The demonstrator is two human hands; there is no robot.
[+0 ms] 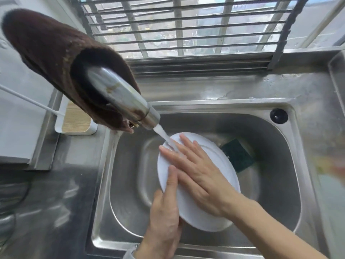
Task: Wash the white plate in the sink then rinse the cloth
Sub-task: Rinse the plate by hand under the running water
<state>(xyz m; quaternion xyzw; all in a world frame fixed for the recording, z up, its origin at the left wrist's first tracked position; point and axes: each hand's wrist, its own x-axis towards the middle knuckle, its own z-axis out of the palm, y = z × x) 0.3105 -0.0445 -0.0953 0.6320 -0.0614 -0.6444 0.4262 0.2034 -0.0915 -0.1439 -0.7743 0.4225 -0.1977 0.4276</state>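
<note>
The white plate (226, 165) is tilted over the steel sink (276, 186), under water running from the tap (119, 98). My left hand (165, 217) grips the plate's near left edge, thumb along the rim. My right hand (194, 169) lies flat on the plate's face with fingers spread; the stream lands at its fingertips. A dark brown cloth (46, 49) is draped over the tap's neck. A dark green scouring pad (238, 154) lies on the sink floor behind the plate.
A white tray with a ribbed wooden insert (74, 120) sits left of the tap with a white cable running to it. A black plug (278, 116) sits on the sink's back right corner. Window bars and a wire rack (186, 28) run behind.
</note>
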